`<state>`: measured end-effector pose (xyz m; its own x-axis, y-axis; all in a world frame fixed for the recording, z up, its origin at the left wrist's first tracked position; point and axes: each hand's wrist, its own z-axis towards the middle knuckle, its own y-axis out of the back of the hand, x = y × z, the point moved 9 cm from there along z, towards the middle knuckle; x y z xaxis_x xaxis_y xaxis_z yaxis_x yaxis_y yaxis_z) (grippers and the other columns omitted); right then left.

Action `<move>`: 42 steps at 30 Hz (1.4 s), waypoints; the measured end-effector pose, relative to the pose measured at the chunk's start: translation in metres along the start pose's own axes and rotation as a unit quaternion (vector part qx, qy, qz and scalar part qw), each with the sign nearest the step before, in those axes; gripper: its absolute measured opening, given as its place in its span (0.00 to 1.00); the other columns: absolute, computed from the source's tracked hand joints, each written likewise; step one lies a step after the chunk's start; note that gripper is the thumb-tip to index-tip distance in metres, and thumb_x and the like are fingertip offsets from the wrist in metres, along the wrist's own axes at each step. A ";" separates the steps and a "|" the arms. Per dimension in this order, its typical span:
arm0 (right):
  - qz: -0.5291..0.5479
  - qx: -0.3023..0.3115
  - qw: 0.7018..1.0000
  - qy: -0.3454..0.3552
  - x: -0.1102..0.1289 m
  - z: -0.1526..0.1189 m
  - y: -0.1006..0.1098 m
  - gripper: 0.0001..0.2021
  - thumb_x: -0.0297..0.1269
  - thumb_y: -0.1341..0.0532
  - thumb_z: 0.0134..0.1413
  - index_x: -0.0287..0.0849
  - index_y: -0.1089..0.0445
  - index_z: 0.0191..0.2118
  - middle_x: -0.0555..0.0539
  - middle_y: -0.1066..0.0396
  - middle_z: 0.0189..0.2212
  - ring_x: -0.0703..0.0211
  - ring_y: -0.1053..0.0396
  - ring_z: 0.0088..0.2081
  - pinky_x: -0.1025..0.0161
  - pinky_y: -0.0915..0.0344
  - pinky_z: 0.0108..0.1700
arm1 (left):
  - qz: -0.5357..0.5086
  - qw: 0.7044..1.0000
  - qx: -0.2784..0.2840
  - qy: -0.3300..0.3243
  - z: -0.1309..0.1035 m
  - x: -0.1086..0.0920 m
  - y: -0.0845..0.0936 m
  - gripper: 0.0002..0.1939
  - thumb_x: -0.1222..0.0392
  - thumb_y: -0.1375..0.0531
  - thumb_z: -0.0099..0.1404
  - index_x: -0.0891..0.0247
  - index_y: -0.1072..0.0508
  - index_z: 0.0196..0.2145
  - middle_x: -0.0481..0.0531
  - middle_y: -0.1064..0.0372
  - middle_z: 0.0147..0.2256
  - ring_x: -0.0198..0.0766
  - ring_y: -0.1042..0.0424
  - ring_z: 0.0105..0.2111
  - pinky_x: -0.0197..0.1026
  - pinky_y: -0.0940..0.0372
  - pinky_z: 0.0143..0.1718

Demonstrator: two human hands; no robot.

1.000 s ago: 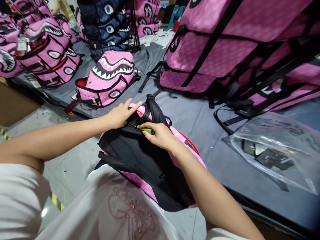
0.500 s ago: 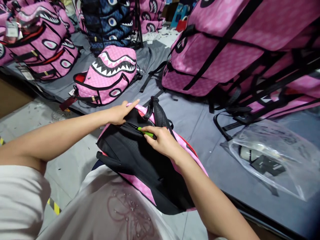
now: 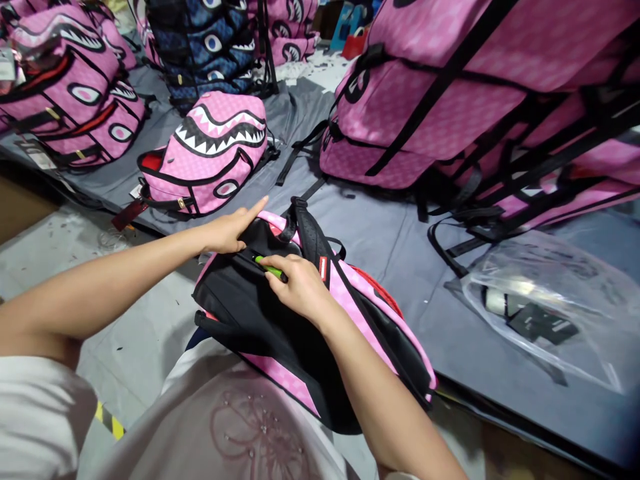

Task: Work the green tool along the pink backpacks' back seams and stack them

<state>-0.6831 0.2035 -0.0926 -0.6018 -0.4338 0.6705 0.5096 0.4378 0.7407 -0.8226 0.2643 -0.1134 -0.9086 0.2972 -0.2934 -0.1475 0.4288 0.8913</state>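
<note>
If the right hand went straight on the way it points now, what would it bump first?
Probably the left hand, just ahead of the green tool that the right hand holds. Depth is unclear, so the bag might come first.

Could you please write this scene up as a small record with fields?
Left hand: touching the top end of the black-and-pink backpack
Right hand: holding a green-handled tool over the same backpack
Tool type: cannot be told
Beyond the hands: pink shark-mouth backpack on gray cloth
Right side: clear plastic bag with dark items inside
</note>
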 end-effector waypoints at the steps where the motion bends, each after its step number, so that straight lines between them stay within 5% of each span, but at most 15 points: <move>1: 0.005 -0.002 1.000 0.002 0.003 0.000 -0.003 0.16 0.31 0.40 0.62 0.44 0.24 0.54 0.45 0.21 0.38 0.56 0.27 0.40 0.61 0.32 0.47 | -0.018 1.000 -0.008 -0.004 -0.002 0.005 0.000 0.60 0.61 0.39 0.59 0.58 0.80 0.71 0.59 0.35 0.53 0.39 0.28 0.39 0.37 0.37 0.39; 3: 0.009 -0.004 1.000 0.012 0.009 -0.001 -0.007 0.16 0.31 0.40 0.62 0.43 0.24 0.54 0.44 0.21 0.39 0.56 0.27 0.40 0.61 0.32 0.47 | -0.044 0.999 -0.007 0.000 -0.005 0.014 -0.001 0.60 0.59 0.38 0.59 0.61 0.80 0.71 0.54 0.31 0.44 0.35 0.31 0.32 0.34 0.39 0.34; 6: -0.006 -0.004 1.000 0.020 0.017 -0.003 -0.010 0.16 0.31 0.40 0.62 0.42 0.24 0.53 0.43 0.21 0.40 0.55 0.27 0.40 0.60 0.32 0.47 | -0.053 0.998 0.013 0.014 -0.008 0.021 -0.004 0.59 0.59 0.38 0.60 0.65 0.77 0.71 0.44 0.36 0.29 0.33 0.37 0.25 0.32 0.44 0.28; 10: -0.027 0.009 0.999 0.028 0.021 -0.004 -0.013 0.15 0.31 0.40 0.62 0.44 0.24 0.52 0.44 0.21 0.40 0.53 0.28 0.41 0.59 0.32 0.46 | -0.058 0.998 0.015 0.019 -0.006 0.020 -0.004 0.58 0.61 0.37 0.59 0.64 0.76 0.72 0.41 0.42 0.26 0.33 0.38 0.25 0.32 0.45 0.27; 18: -0.014 0.034 0.997 0.066 0.034 -0.003 -0.024 0.16 0.30 0.42 0.62 0.41 0.25 0.53 0.47 0.21 0.47 0.50 0.29 0.44 0.55 0.34 0.51 | -0.063 0.998 0.007 0.024 -0.005 0.026 -0.004 0.58 0.61 0.37 0.59 0.65 0.75 0.72 0.43 0.37 0.29 0.33 0.38 0.25 0.33 0.45 0.28; 33: 0.001 -0.023 1.000 -0.011 0.008 0.014 -0.023 0.16 0.33 0.40 0.64 0.46 0.26 0.56 0.45 0.21 0.47 0.53 0.24 0.45 0.56 0.33 0.51 | -0.029 0.997 0.064 0.033 0.002 0.013 -0.006 0.60 0.64 0.39 0.58 0.66 0.83 0.70 0.42 0.37 0.27 0.33 0.38 0.23 0.32 0.45 0.25; 42: -0.052 -0.031 0.998 -0.034 0.006 0.019 -0.023 0.16 0.32 0.42 0.63 0.44 0.25 0.53 0.45 0.19 0.44 0.52 0.22 0.41 0.57 0.32 0.48 | 0.022 0.993 0.070 0.095 0.004 0.015 -0.010 0.59 0.65 0.40 0.60 0.61 0.85 0.69 0.55 0.26 0.42 0.42 0.27 0.37 0.37 0.37 0.36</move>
<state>-0.7104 0.2055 -0.1063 -0.6921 -0.4195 0.5874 0.4786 0.3424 0.8085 -0.8329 0.2674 -0.1283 -0.9724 0.1572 -0.1723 -0.0622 0.5371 0.8412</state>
